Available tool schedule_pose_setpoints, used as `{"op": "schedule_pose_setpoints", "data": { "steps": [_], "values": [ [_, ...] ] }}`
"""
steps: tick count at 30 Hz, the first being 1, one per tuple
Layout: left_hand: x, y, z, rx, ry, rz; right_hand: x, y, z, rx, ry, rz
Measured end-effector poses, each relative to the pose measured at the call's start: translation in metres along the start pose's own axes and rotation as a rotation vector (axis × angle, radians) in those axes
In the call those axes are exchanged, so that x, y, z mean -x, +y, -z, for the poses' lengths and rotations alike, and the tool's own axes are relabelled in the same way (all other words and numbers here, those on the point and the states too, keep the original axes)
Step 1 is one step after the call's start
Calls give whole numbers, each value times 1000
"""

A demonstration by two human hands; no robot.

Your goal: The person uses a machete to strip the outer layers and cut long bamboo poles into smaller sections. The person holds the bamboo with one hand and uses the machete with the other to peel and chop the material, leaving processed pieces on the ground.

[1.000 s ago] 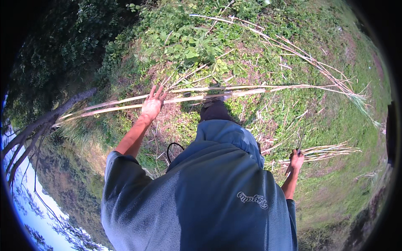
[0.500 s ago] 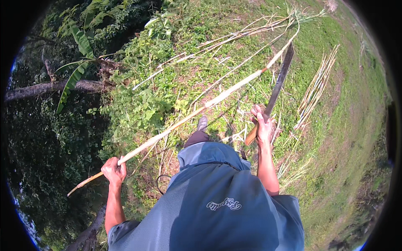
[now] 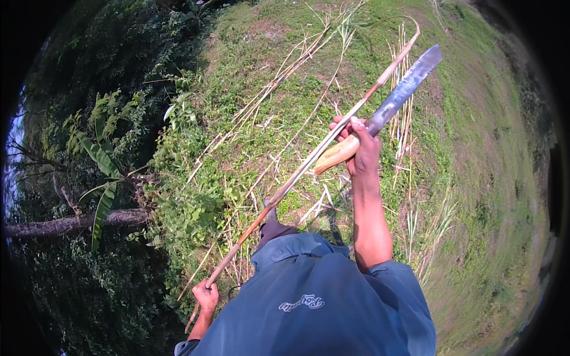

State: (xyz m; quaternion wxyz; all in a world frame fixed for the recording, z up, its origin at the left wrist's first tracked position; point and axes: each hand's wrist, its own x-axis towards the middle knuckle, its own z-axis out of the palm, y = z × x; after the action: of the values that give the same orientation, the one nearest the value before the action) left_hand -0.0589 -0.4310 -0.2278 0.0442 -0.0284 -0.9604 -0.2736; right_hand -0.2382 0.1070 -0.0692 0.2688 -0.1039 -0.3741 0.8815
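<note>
Left hand clamped on stalk butt, low left. Stalk runs diagonally up-right, tip beyond blade. Right hand fisted on machete handle, blade lying along stalk's upper part, just beside it.

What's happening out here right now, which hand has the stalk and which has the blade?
A person stands on a grassy slope. The left hand grips the lower end of a long thin stalk that runs up and to the right. The right hand holds a long knife by its wooden handle, blade raised along the stalk's upper part. More cut stalks lie on the grass ahead.
</note>
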Motion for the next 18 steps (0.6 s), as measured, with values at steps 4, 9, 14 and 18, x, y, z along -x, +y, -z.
{"op": "schedule_pose_setpoints", "data": {
  "steps": [4,9,14,18],
  "values": [
    [17,-4,-68,25,26,23,40,-77,14,184,-53,156],
    [-48,63,-72,-24,135,-235,62,-142,74,225,65,370],
    [-122,121,-76,-95,114,-558,77,-175,144,71,437,429],
    [-175,178,-103,22,-4,-679,89,-197,219,-118,599,536]
  ]
}}
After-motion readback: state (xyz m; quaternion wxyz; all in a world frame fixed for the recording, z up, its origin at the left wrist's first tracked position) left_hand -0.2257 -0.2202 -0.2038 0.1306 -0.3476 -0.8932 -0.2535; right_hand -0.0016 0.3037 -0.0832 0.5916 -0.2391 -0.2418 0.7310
